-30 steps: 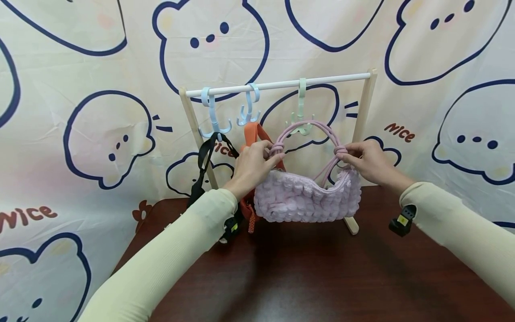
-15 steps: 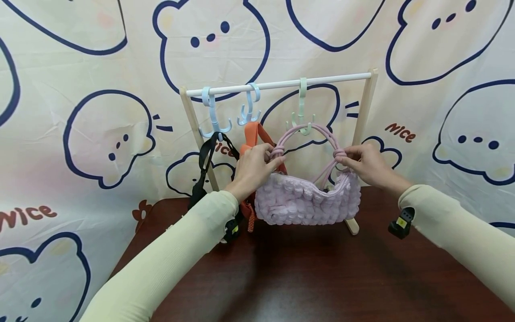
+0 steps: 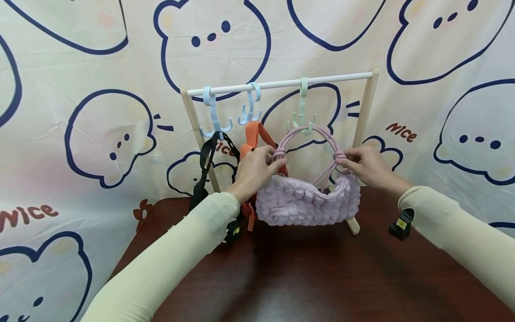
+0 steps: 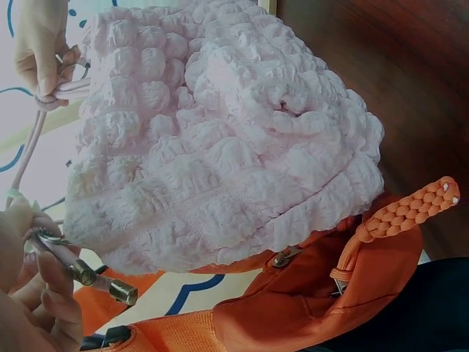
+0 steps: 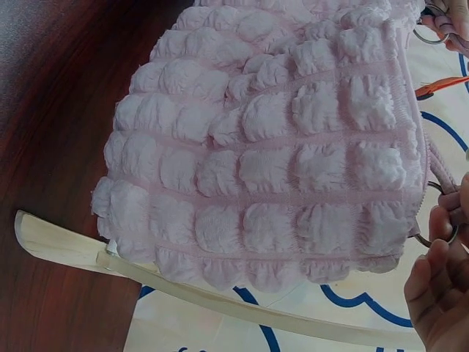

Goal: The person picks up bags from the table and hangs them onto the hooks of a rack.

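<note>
A lilac puffy quilted handbag (image 3: 307, 205) hangs in front of the rack, its pink cord handle (image 3: 335, 145) arched upward. My left hand (image 3: 254, 172) pinches the handle near its left knot. At the right knot, my right hand (image 3: 368, 165) grips the cord between thumb and fingers. The top of the arch meets the lower prongs of a green hook (image 3: 303, 105); whether the hook bears the bag I cannot tell. Metal-tipped cord ends (image 4: 121, 291) show beside my left fingers in the left wrist view. An orange bag (image 4: 315, 293) hangs close behind, partly covered.
A white rail (image 3: 277, 85) on wooden posts (image 3: 365, 109) carries two blue hooks, the left one (image 3: 214, 114) and the middle one (image 3: 250, 107). A black strap (image 3: 207, 154) hangs at the left. Beneath lies a dark brown table (image 3: 314, 273), with a printed cloth (image 3: 120, 71) behind.
Both hands have lowered the handbag slightly, and its handle arch has come down to the green hook's prongs. Both still hold the handle at its knots.
</note>
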Available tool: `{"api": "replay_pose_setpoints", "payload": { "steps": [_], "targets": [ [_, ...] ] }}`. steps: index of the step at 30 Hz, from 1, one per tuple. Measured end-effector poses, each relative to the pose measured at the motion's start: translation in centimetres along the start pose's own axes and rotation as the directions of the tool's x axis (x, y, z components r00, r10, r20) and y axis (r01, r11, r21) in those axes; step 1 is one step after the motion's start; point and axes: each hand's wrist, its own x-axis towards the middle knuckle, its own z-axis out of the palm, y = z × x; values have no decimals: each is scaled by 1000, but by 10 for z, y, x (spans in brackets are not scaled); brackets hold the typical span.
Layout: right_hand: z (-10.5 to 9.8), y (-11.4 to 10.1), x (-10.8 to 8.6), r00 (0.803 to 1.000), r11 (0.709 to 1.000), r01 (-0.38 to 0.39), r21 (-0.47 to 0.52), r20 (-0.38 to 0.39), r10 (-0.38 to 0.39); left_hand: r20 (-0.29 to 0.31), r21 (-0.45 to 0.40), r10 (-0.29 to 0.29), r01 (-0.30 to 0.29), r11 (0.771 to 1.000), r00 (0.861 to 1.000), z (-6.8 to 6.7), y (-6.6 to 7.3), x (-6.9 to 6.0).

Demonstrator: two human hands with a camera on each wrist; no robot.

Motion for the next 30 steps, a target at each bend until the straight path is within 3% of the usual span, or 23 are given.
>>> {"api": "replay_pose_setpoints", "payload": {
  "steps": [30],
  "targets": [
    [11, 9, 0, 999, 1000, 20, -1, 36, -20, 20, 45, -31, 30, 999, 999, 9, -6, -6]
  ]
}}
